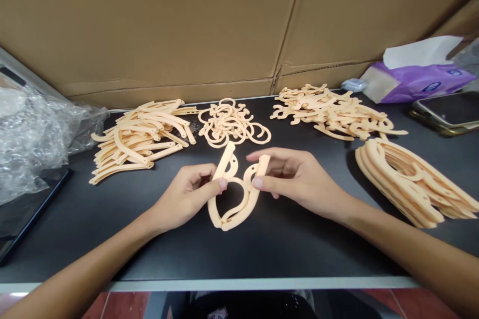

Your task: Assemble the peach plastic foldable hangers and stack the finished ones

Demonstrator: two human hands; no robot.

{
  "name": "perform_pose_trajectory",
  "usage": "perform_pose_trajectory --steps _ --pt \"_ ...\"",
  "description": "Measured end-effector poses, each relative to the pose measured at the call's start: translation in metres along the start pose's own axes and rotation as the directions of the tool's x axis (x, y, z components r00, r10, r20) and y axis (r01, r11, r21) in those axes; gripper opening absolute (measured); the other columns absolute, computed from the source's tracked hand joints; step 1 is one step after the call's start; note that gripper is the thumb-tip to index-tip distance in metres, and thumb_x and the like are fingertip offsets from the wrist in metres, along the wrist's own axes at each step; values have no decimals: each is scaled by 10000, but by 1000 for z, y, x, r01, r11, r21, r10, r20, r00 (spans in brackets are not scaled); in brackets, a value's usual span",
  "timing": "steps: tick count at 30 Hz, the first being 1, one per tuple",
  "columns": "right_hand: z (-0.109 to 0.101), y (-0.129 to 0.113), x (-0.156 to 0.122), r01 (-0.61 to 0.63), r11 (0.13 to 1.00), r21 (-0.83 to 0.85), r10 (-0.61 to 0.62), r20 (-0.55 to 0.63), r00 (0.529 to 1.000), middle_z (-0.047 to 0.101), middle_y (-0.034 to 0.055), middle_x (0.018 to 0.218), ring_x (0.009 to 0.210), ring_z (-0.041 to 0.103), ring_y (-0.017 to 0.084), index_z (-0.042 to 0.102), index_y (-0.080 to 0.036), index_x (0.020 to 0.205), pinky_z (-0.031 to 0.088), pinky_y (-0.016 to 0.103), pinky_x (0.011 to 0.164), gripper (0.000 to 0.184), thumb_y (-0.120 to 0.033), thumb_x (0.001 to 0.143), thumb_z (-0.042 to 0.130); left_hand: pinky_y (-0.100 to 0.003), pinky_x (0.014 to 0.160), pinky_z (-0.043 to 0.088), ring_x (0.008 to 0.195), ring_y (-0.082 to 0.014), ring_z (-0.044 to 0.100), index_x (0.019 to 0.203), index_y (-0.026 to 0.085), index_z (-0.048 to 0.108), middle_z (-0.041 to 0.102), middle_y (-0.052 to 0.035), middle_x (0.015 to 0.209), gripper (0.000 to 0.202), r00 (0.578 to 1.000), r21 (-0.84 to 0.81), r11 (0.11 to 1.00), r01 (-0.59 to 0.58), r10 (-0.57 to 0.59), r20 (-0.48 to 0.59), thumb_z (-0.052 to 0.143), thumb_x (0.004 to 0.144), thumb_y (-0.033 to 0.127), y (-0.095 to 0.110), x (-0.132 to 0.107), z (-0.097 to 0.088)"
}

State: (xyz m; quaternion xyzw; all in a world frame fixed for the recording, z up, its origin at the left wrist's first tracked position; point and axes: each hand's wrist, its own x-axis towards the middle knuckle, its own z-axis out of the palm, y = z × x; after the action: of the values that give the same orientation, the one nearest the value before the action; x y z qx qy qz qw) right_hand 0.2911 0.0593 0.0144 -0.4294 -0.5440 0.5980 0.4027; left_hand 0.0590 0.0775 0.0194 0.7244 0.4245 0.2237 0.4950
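Observation:
My left hand [187,197] pinches one curved peach plastic arm [223,167], thumb on its front. My right hand [295,179] pinches a second curved peach arm [254,194]. The two arms meet at their lower ends just above the black table [112,239], forming a loop between my hands. Both hands are closed on the pieces. A small hook-shaped part [237,182] shows between the two arms.
Behind my hands lie a pile of long curved arms [138,137], a heap of hook rings [230,124] and a pile of small pieces [329,112]. A stack of joined parts [407,182] lies right. Crumpled plastic wrap [33,129], a tissue pack [419,77], a phone [447,112] and a cardboard wall [187,25] border the table.

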Motion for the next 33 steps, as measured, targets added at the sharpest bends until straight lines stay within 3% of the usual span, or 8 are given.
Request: perform_pose_trajectory --steps 2,7,12,15,17,21,26,33 --pt "1 1 -1 -3 998 -58 2 -25 1000 674 -22 702 600 566 103 650 -165 1136 474 239 572 466 -290 723 827 -281 611 377 653 -132 457 725 159 568 507 13 687 319 994 199 976 -91 101 -45 525 950 382 -1 -2 0" --pt "3 5 -5 71 931 -359 -88 -32 996 611 -43 638 550 501 97 700 -197 991 419 238 529 312 -399 769 786 -358 775 409 795 -177 500 853 164 658 569 -34 827 266 939 601 762 -243 339 -51 492 991 319 -6 -3 2" --pt "1 11 -8 147 676 -722 -228 -15 974 559 -48 536 487 477 99 739 -210 932 347 255 517 320 -509 819 724 -442 909 437 984 -245 531 1285 186 626 559 -100 1078 398 949 717 678 -162 307 -76 482 996 418 -14 -3 2" --pt "-1 14 -8 155 459 -875 -318 2 948 556 -28 503 479 490 116 770 -216 873 305 274 524 346 -551 832 695 -492 953 440 1065 -294 529 1423 184 508 554 -116 1152 601 978 706 702 -92 195 -67 509 952 557 -12 -4 -1" --pt "-3 16 -7 165 385 -908 -364 14 931 582 -13 512 488 507 124 778 -215 845 308 282 532 352 -540 877 647 -513 968 442 1108 -319 517 1460 219 449 540 -115 1221 743 994 671 739 -69 104 -13 576 873 656 -7 -5 -4" --pt "-6 17 -4 225 369 -902 -443 43 896 684 27 676 608 588 148 765 -187 876 399 298 596 309 -389 968 551 -538 1027 421 1193 -349 471 1461 254 399 498 -118 1345 989 994 600 794 -92 38 102 750 666 728 2 -5 -9" --pt "-7 16 0 388 414 -824 -544 118 831 744 97 1051 995 634 227 690 -162 1107 510 379 884 228 -257 989 520 -514 1092 402 1245 -316 446 1468 269 386 519 -104 1356 872 982 499 850 -170 105 156 796 742 526 0 -6 -11" --pt "-9 17 2 390 408 -825 -509 149 848 744 90 928 930 612 231 699 -153 1049 501 392 842 195 -236 970 541 -472 1146 375 1316 -276 436 1467 288 417 512 -84 1409 716 968 460 853 -248 205 143 728 822 298 -8 -3 -17"
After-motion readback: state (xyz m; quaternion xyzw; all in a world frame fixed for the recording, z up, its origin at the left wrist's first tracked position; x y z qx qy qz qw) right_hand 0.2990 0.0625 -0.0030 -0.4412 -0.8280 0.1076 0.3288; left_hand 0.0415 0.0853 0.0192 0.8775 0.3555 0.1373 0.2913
